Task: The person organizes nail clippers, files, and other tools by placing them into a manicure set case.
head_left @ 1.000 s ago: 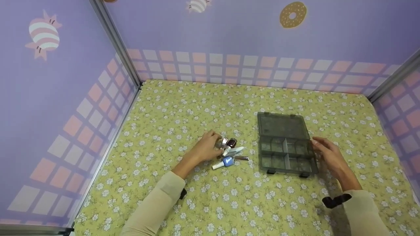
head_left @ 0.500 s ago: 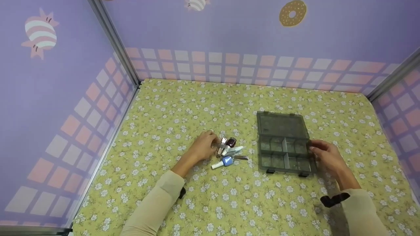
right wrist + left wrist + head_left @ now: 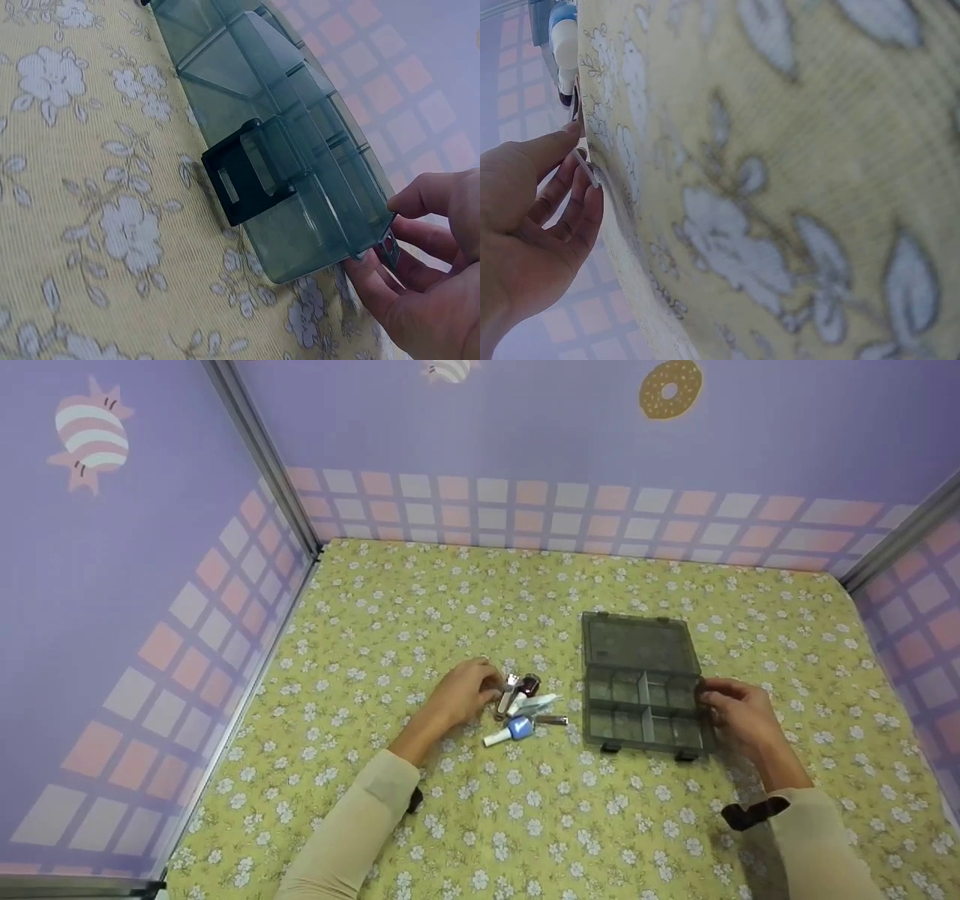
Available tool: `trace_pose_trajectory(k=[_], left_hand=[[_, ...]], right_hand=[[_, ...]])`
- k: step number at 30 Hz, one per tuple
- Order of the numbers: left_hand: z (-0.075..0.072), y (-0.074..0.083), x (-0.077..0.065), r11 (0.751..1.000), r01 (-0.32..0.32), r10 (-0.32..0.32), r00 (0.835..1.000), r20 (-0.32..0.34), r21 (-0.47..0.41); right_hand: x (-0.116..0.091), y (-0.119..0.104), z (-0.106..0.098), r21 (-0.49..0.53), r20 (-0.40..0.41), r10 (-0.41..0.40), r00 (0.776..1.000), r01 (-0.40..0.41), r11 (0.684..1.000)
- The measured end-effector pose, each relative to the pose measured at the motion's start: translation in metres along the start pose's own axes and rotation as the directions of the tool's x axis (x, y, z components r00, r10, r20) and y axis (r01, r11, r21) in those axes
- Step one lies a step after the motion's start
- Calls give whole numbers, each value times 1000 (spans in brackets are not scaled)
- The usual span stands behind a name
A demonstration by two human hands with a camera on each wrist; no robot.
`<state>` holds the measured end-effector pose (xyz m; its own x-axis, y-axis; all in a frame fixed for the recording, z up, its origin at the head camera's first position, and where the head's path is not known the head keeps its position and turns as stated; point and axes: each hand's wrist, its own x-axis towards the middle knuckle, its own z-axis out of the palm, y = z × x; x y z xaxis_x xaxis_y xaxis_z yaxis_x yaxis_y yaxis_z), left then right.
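Observation:
My left hand (image 3: 466,694) is at the left side of a small pile, its fingers curled. In the left wrist view a thin pale strip (image 3: 587,168) shows at its fingertips; its kind is unclear. The pile has a nail clipper (image 3: 506,697), a dark red nail polish bottle (image 3: 529,684), a blue nail polish bottle (image 3: 519,728) with a white cap, a pale tube-like item (image 3: 538,703) and a shiny metal piece (image 3: 553,721). My right hand (image 3: 742,716) grips the right edge of a grey see-through compartment box (image 3: 646,709), thumb on the rim. Its lid (image 3: 641,643) lies open backward.
Yellow flowered cloth (image 3: 420,607) covers the table. Purple walls (image 3: 525,435) with a checked border rise at the back and both sides, meeting at metal corner posts (image 3: 262,450). Dark latches (image 3: 685,756) stick out from the box's front.
The box has slid slightly left with my right hand on it. My left hand has drawn back a little from the pile, uncovering the nail clipper.

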<state>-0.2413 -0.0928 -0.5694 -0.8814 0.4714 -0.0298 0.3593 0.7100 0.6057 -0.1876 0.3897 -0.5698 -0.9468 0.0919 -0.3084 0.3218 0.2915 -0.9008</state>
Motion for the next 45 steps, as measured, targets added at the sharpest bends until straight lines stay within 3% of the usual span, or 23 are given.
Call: trace_pose_trajectory(k=[8, 17, 26, 34, 45], left_hand=[[-3, 13, 8, 999, -49, 49, 999, 3, -19], [-3, 44, 26, 993, -112, 112, 994, 14, -27], [20, 81, 47, 984, -178, 178, 983, 32, -11], [43, 106, 69, 973, -232, 232, 973, 20, 1], [60, 122, 88, 967, -250, 247, 967, 55, 50]], right_hand=[[5, -3, 12, -3, -21, 4, 1000, -4, 1000], [10, -6, 24, 22, -59, 13, 998, -12, 1000], [17, 1, 22, 29, -66, 23, 998, -21, 999], [10, 2, 24, 10, -68, 3, 998, -2, 1000], [11, 3, 25, 12, -82, -23, 996, 24, 1000]])
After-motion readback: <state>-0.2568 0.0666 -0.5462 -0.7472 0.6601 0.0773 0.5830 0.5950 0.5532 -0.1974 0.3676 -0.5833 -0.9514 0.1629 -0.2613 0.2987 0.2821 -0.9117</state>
